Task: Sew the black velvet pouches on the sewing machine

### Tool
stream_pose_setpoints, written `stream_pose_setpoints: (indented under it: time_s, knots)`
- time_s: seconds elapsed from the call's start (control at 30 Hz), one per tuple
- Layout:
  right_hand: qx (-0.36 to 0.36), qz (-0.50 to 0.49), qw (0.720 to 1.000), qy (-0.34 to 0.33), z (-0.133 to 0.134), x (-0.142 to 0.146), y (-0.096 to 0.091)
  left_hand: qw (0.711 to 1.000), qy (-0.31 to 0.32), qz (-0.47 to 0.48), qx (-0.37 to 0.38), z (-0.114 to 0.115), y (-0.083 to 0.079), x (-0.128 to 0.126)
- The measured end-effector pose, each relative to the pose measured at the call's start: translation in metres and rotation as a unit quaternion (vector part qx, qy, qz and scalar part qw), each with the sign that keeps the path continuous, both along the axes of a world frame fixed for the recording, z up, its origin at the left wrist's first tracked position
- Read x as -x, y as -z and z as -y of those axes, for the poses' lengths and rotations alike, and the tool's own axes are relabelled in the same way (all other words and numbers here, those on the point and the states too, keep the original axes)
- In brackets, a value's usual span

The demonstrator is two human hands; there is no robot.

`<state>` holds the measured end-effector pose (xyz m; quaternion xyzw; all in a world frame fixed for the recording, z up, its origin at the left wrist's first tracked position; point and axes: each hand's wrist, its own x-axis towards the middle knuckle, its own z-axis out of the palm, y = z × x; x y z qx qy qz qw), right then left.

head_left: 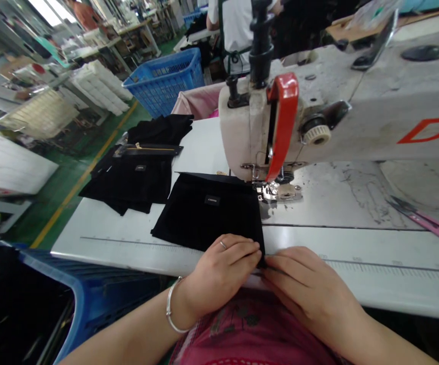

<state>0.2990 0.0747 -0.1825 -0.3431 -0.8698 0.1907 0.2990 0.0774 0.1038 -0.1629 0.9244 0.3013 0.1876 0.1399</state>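
Note:
A black fabric pouch (204, 215) with a small dark label lies flat on the white sewing table (128, 238), its far corner reaching the presser foot (276, 191) of a grey industrial sewing machine (318, 111). My left hand (221, 271) pinches the near edge of the pouch from the left. My right hand (303, 289) meets it there, with fingers pressed on the same corner. Behind the pouch lies a pile of black pieces (135, 172) with a brass-toothed zipper on top.
Pink-handled shears (428, 223) lie at the machine bed's right edge. A blue crate (90, 289) holding black material stands at lower left. A blue basket (164, 81), white stacks (99, 86) and a co-worker's back (234, 30) are farther off.

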Motion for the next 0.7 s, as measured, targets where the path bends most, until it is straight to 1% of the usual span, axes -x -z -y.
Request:
stream_pose_setpoints:
  time_s: [0.13, 0.33, 0.43, 0.5, 0.6, 0.7]
  knots:
    - [-0.009, 0.010, 1.000, 0.000, -0.005, 0.000, -0.003, 1.000, -0.006, 0.008, -0.012, -0.006, -0.004, -0.002]
    - [-0.019, 0.015, 0.999, 0.022, -0.015, 0.001, -0.004, 1.000, -0.006, -0.011, -0.024, -0.022, -0.003, -0.001]
    - [-0.018, 0.009, 0.999, 0.029, -0.017, 0.000, -0.002, 0.999, 0.007, 0.021, -0.034, -0.028, -0.002, 0.001]
    - [-0.019, 0.007, 0.999, 0.033, -0.016, -0.001, -0.001, 0.999, 0.011, 0.036, -0.025, -0.029, 0.000, 0.003]
    - [-0.012, 0.011, 0.999, 0.049, -0.015, -0.002, -0.001, 0.999, 0.003, 0.032, -0.006, -0.028, 0.003, 0.005]
    - [-0.005, 0.008, 0.998, 0.055, -0.014, -0.002, -0.001, 0.999, 0.005, 0.033, -0.008, -0.026, 0.005, 0.006]
